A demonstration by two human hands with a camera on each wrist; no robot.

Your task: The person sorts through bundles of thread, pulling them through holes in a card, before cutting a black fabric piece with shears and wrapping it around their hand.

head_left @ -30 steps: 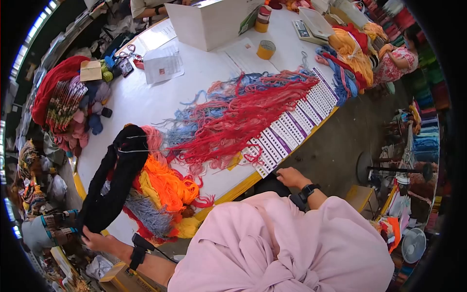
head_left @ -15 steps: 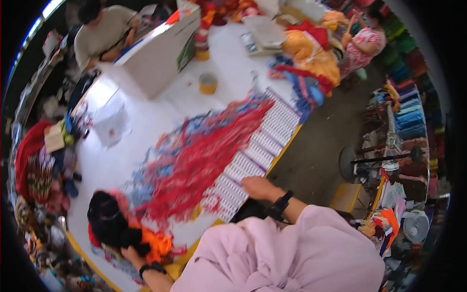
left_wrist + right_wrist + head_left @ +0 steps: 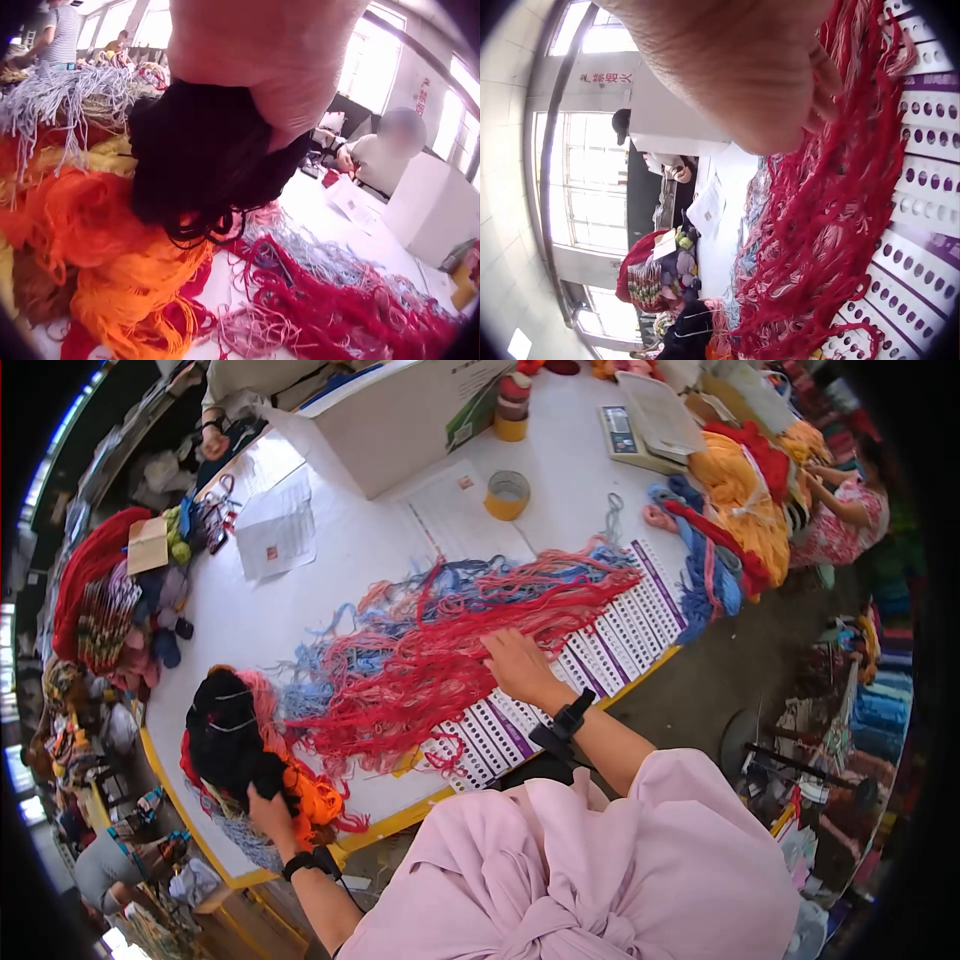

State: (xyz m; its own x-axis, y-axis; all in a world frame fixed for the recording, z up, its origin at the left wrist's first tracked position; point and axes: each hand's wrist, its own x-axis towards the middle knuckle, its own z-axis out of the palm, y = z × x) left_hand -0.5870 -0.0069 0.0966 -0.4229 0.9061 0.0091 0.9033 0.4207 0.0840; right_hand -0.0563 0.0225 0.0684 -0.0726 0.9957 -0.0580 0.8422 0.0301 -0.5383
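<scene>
A black yarn skein (image 3: 228, 735) lies on a heap of orange yarn (image 3: 312, 797) at the near left of the white table (image 3: 330, 575). My left hand (image 3: 264, 802) grips the skein's near end; the left wrist view shows the black yarn (image 3: 202, 150) bunched under the palm over orange yarn (image 3: 112, 255). My right hand (image 3: 512, 662) rests on a spread of red yarn strands (image 3: 430, 660), beside white punched cards with purple edges (image 3: 590, 650). In the right wrist view the hand fills the top, above red strands (image 3: 832, 210) and cards (image 3: 922, 187); its fingers are hidden.
Blue and pink strands (image 3: 350, 630) fan out beyond the red ones. A yellow tape roll (image 3: 507, 494), papers (image 3: 275, 530), a white box (image 3: 400, 415) and a scale (image 3: 640, 430) stand farther back. Yarn piles sit at left (image 3: 95, 575) and right (image 3: 745, 495). Other people sit around.
My left hand brought the black skein from hanging off the table's edge onto the orange heap. My right hand rose from below the edge onto the red strands.
</scene>
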